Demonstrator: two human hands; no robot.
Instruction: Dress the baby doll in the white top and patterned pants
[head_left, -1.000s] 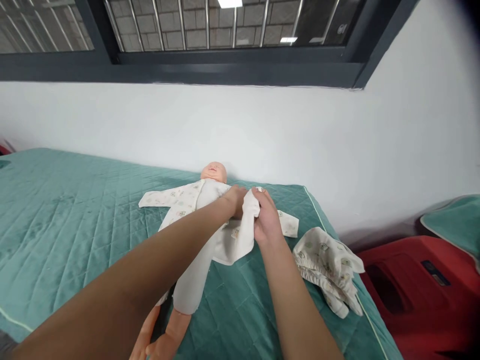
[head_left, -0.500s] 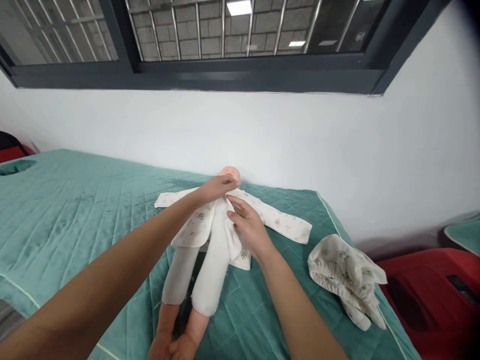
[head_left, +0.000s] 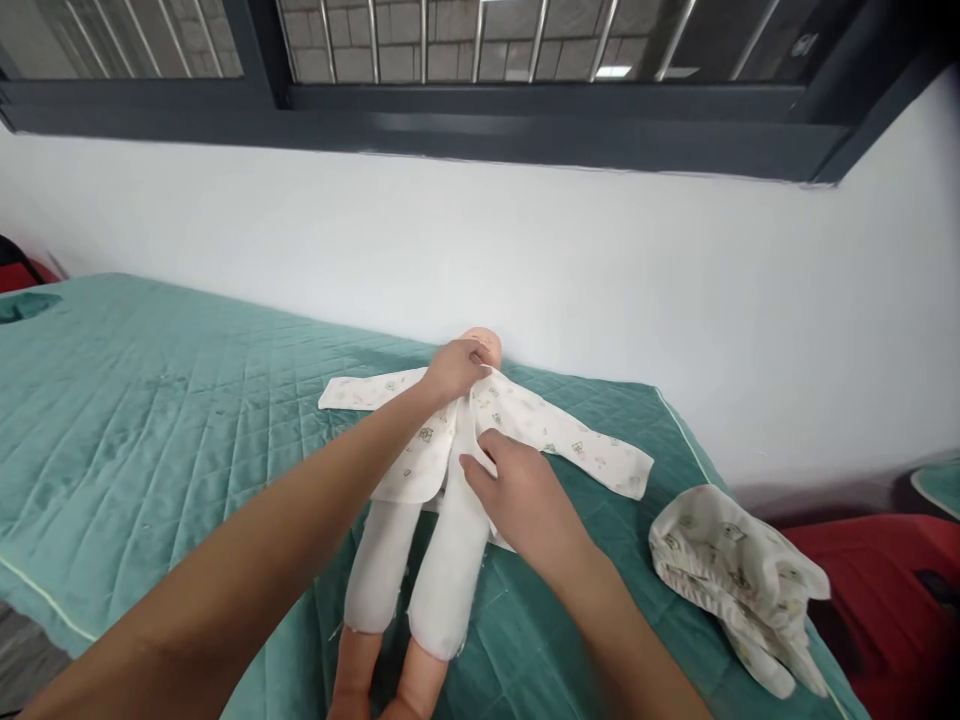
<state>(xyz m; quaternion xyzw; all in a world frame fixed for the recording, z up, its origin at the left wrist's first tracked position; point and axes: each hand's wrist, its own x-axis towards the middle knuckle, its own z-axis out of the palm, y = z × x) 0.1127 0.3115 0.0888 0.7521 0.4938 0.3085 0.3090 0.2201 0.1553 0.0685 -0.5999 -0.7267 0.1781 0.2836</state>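
A baby doll [head_left: 450,585] with a white cloth body and legs lies on its back, head toward the wall. A white printed baby shirt [head_left: 592,455] is on its upper body, front parted, sleeves spread to both sides. My left hand [head_left: 459,368] is closed on the shirt's collar at the neck and partly covers the doll's head [head_left: 484,340]. Lower down, my right hand [head_left: 521,490] has thumb and fingers curled at the edge of the right front panel, seemingly gripping it; the fingertips are partly hidden.
Crumpled printed baby pants [head_left: 735,580] lie to the right on the green quilted cover [head_left: 187,400]. A red object [head_left: 862,580] stands beyond the right edge. Behind are a white wall [head_left: 375,240] and a dark-framed barred window [head_left: 525,125].
My right hand has moved down along the shirt's front edge, and the right panel now lies flatter over the chest. My left hand stays at the collar. The view has shifted slightly.
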